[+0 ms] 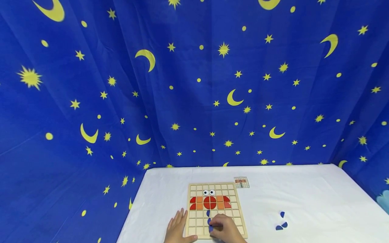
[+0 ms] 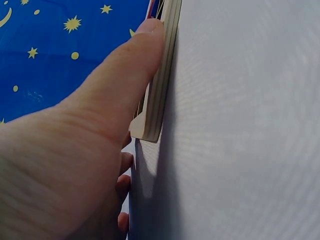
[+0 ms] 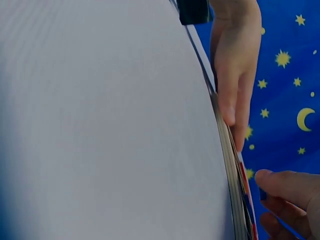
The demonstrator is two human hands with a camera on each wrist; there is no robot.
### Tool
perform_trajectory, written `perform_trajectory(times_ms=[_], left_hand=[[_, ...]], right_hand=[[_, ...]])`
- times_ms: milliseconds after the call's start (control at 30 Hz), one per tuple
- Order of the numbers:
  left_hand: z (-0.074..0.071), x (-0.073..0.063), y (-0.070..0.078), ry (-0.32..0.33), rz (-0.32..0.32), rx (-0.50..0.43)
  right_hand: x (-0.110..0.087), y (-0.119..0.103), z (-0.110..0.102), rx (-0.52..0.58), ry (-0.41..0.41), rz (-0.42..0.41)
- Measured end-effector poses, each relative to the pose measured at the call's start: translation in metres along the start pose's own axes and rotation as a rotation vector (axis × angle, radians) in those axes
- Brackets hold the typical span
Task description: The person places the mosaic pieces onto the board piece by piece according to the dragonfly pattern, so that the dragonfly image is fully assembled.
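Observation:
A wooden grid board (image 1: 192,222) carries red and orange pieces, two eye pieces (image 1: 208,192) and a column of blue half-round pieces (image 1: 208,213). Low over that column, my right hand (image 1: 225,227) pinches a small dark blue piece (image 3: 263,194) between thumb and fingers. The fingers partly cover the lower squares and blue pieces in the head view. My left hand (image 1: 177,228) rests at the board's near left corner, thumb on the front edge (image 2: 159,90) and fingers stretched along the left side.
Several loose blue half-round pieces (image 1: 279,227) lie on the white tablecloth (image 1: 319,199) to the right. A small pattern card (image 1: 241,182) is by the board's far right corner. A blue curtain (image 1: 194,108) with moons and stars surrounds the table.

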State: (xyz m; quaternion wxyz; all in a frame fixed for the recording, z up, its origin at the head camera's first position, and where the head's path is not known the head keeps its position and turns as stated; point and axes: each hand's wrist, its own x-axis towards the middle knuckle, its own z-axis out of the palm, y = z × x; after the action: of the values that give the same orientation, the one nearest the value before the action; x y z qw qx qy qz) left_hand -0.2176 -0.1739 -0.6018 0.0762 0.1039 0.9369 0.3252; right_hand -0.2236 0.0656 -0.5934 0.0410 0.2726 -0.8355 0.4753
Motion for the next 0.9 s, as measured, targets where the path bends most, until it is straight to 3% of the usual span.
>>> perform_trajectory(times_ms=[200, 600, 900], left_hand=[[-0.002, -0.001, 0.006, 0.006, 0.014, 0.012], [-0.002, -0.001, 0.003, -0.004, 0.012, 0.013], [-0.002, 0.001, 0.003, -0.006, -0.002, 0.010]], right_hand=[[0.000, -0.002, 0.006, -0.184, 0.000, -0.047], [0.000, 0.000, 0.010, -0.244, 0.008, -0.162], [0.000, 0.001, 0.013, -0.253, 0.009, -0.160]])
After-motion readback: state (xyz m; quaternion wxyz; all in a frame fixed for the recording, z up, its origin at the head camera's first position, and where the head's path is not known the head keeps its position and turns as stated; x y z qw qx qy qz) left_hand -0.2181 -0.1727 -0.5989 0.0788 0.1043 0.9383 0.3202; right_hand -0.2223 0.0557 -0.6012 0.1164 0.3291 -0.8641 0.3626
